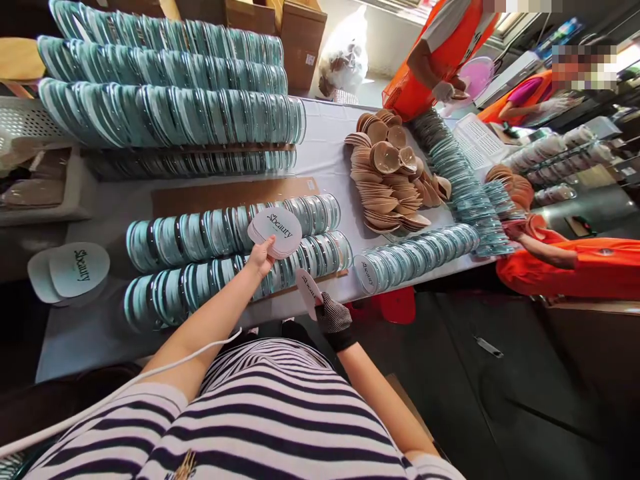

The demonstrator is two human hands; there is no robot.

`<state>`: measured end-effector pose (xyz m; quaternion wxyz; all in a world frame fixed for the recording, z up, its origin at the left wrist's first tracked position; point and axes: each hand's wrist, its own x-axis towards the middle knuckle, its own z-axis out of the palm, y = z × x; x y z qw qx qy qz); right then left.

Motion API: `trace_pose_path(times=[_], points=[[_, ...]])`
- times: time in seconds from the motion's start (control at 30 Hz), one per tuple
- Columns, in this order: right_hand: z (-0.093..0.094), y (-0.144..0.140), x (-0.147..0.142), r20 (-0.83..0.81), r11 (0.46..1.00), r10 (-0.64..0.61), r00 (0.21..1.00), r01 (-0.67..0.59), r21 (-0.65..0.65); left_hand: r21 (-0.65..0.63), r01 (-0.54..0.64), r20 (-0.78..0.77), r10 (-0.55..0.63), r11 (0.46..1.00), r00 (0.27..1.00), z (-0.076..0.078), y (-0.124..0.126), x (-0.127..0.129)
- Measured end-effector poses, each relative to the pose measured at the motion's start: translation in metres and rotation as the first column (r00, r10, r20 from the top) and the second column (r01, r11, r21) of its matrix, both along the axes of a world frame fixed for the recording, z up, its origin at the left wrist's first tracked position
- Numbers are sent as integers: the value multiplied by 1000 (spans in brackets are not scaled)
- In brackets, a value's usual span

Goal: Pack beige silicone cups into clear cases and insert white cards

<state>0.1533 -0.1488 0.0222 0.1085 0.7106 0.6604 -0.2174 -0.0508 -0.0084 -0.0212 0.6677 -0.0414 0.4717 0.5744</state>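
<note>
My left hand (261, 255) grips a small stack of white oval cards (276, 231) printed "Sbeauty", held above two rows of clear teal-rimmed round cases (220, 233) lying on edge on the white table (90, 333). My right hand (334, 319), in a dark dotted glove, pinches a single white card (308, 291) near the table's front edge, just right of the lower row of cases (200, 283). A short row of cases (420, 250) with a card at its front end lies further right.
Long stacked rows of teal cases (165, 110) fill the back left. More white cards (70, 270) lie at the left. A heap of beige cups (387, 177) sits mid-table. People in orange (570, 263) work on the right. Cardboard boxes (300, 33) stand behind.
</note>
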Motion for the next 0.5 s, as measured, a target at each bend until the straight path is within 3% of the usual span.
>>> trace_pose_path(times=[0.13, 0.27, 0.5], points=[[-13, 34, -35, -15, 996, 86, 996, -86, -34, 33, 22, -10, -21, 999, 1000, -2, 0, 3], [-22, 70, -55, -38, 996, 46, 998, -48, -70, 8, 48, -21, -47, 999, 999, 3, -1, 4], [-18, 54, -43, -261, 997, -62, 963, 50, -51, 12, 110, -83, -108, 994, 991, -6, -2, -2]])
